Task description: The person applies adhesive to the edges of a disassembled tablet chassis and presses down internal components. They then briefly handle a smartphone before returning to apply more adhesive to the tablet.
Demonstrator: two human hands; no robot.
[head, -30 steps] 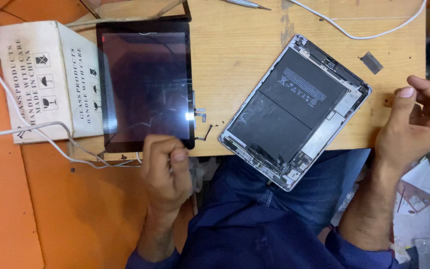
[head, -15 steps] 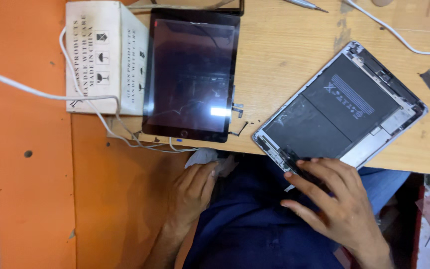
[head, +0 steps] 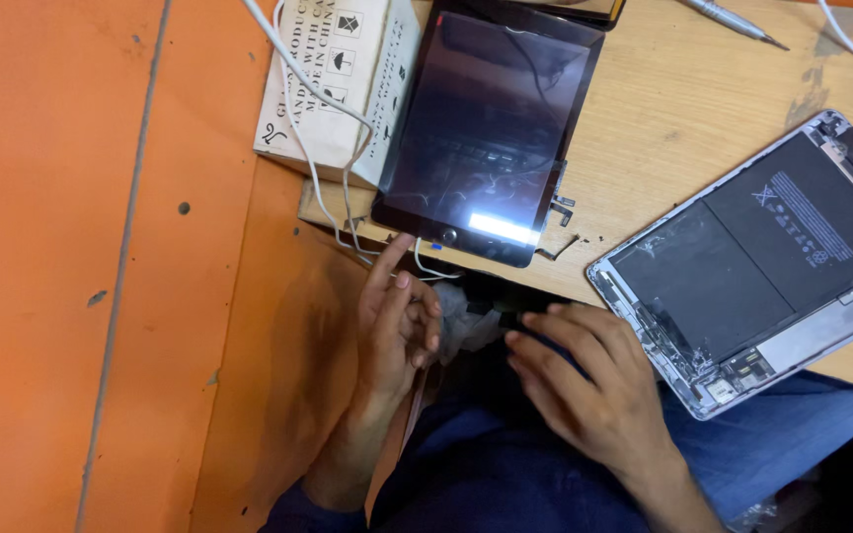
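Both hands hang below the counter (head: 703, 89) edge. The left hand (head: 397, 326), loosely curled and empty, points at the black glass panel (head: 491, 128); the right hand (head: 584, 385), fingers spread, holds nothing beside the opened tablet (head: 762, 257).

Glossy glass screen panel (head: 491, 133), matt wooden bench (head: 683, 109), printed cardboard box (head: 333, 84), metal tablet shell (head: 757, 271)

Left hand (head: 394, 331) and right hand (head: 584, 390) below detached screen (head: 491, 128), opened tablet (head: 762, 257) beside.
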